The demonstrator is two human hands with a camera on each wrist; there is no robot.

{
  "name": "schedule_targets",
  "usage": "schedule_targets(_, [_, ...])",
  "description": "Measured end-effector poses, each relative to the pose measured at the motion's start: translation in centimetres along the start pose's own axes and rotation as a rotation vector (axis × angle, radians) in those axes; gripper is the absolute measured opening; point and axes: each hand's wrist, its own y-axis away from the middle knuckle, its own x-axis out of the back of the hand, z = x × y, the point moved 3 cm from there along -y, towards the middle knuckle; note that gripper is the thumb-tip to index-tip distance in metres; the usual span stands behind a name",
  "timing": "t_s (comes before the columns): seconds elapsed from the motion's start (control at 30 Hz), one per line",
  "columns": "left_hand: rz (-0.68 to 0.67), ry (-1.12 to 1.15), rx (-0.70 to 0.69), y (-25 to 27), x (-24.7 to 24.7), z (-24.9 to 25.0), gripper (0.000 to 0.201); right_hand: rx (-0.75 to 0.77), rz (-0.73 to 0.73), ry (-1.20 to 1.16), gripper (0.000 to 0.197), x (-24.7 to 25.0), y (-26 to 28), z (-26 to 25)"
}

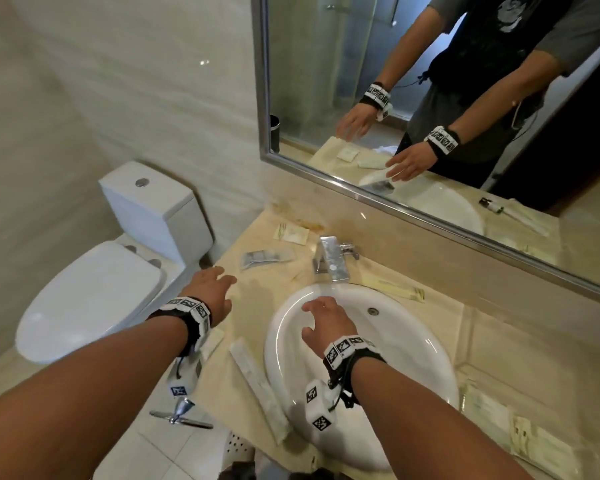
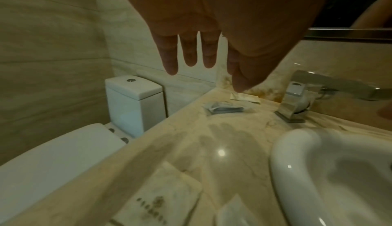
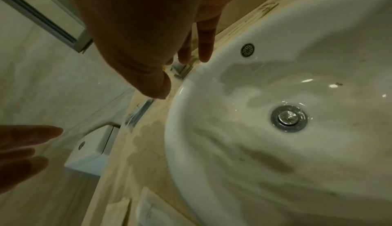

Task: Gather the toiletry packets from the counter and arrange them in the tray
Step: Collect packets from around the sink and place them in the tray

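Note:
Several toiletry packets lie on the beige marble counter [image 1: 243, 289]. A grey packet [image 1: 267, 258] [image 2: 224, 108] and a cream packet [image 1: 291, 233] [image 2: 245, 97] sit at the back left. A long white packet [image 1: 257, 382] lies along the sink's left rim, and a printed cream packet [image 2: 161, 201] sits below my left wrist. More cream packets [image 1: 485, 407] lie right of the sink. My left hand [image 1: 227, 282] [image 2: 191, 58] hovers empty, fingers straight, short of the grey packet. My right hand [image 1: 312, 313] [image 3: 203, 48] hangs empty over the basin. No tray is in view.
The white sink [image 1: 413, 341] fills the counter's middle, with a chrome tap [image 1: 329, 261] behind it. A long packet [image 1: 395, 292] lies right of the tap. The toilet [image 1: 118, 265] stands left of the counter edge. A mirror [image 1: 430, 98] covers the back wall.

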Motion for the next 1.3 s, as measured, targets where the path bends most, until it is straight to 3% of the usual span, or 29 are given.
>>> schedule_targets(0.53, [-0.241, -0.061, -0.031, 1.5, -5.1, -6.0, 0.074, 0.085, -0.064, 0.050, 0.048, -3.9, -4.6, -7.4])
schedule_targets(1.13, [-0.303, -0.017, -0.057, -0.2, -10.8, -6.8, 0.089, 0.102, -0.117, 0.052, 0.049, -7.7, -6.8, -10.2])
schedule_targets(1.2, [-0.337, 0.046, -0.038, -0.7, -10.8, -6.8, 0.085, 0.094, -0.124, 0.051, 0.049, -7.8, -7.2, -10.2])
schedule_targets(1.3, [-0.347, 0.114, -0.031, -1.6, -10.0, -6.4, 0.061, 0.083, -0.127, 0.054, 0.050, -7.6, -7.8, -10.0])
